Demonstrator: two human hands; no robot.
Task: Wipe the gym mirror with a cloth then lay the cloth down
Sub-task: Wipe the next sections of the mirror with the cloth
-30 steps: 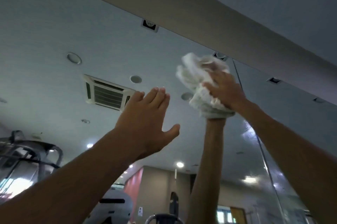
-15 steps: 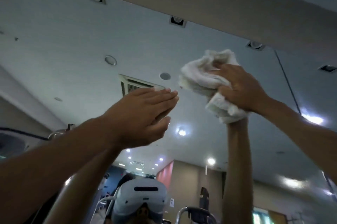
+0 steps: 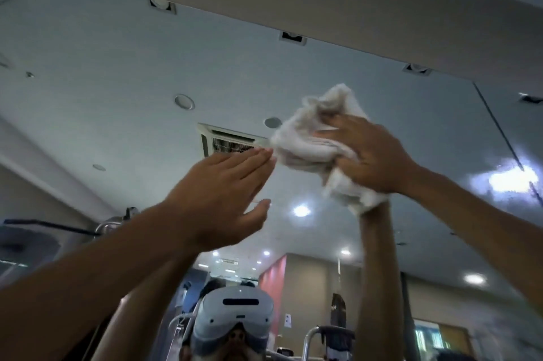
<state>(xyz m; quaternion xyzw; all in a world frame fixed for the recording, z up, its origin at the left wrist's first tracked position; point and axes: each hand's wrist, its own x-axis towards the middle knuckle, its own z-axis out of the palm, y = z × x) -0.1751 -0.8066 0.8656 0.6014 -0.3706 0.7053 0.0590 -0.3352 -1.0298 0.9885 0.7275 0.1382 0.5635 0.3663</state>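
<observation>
Right hand (image 3: pixel 373 155) grips the bunched cloth (image 3: pixel 305 143) on the mirror (image 3: pixel 117 67), right of centre; left hand (image 3: pixel 223 193), flat and relaxed, has closed in, perhaps touching the cloth. Wiping is still under way.

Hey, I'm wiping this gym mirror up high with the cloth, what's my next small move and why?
Probably slide the cloth rightward across the mirror, toward the smeary-looking glare patch. Your right hand grips it bunched against the glass near the top edge, and your open left hand has its fingertips at the cloth's left edge, so that side looks blocked.
</observation>
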